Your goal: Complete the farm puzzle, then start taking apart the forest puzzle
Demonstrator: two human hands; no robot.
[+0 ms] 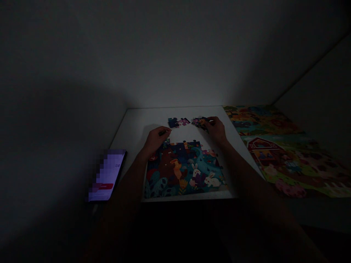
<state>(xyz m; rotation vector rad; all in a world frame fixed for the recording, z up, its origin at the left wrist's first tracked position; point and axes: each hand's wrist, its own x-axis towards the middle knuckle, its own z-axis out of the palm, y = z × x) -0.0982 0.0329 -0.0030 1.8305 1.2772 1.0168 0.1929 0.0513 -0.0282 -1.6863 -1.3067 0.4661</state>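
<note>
While pinching a piece [163, 132] in left hand [155, 140], touches loose pieces [196, 122] beyond the puzzle [189, 164] with right hand [217, 130], cannot tell if clamped

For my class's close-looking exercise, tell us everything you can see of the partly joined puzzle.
The puzzle lies flat at the near side of the white table. It looks like printed card: a brown animal at left, two white rabbits lower right, an orange animal between, amid teal and dark blue. Its near edge is straight; its far edge is uneven, with tabs showing. The left hand is by its far left corner; contact is unclear.
</note>
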